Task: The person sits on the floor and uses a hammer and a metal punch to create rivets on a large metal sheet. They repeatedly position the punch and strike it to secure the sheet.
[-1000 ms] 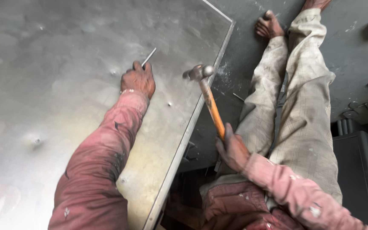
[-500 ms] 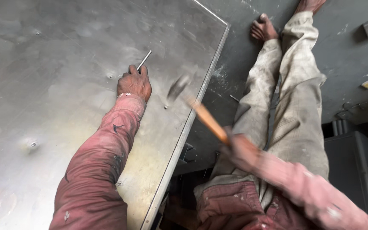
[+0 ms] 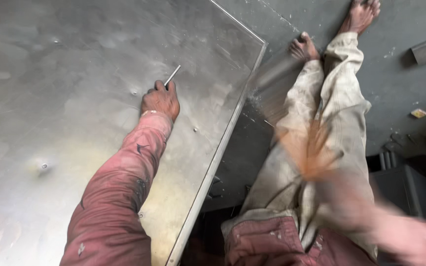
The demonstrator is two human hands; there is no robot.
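Pinning punch (image 3: 172,76), left hand (image 3: 160,101) well inside sheet edge (image 3: 232,125).

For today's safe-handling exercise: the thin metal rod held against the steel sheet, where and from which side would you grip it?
Grip the thin metal rod low on its shaft, as the left hand does, fingers closing round it from below and behind. The rod leans up and away from the steel sheet, so its free upper end stays clear. The right hand is blurred.
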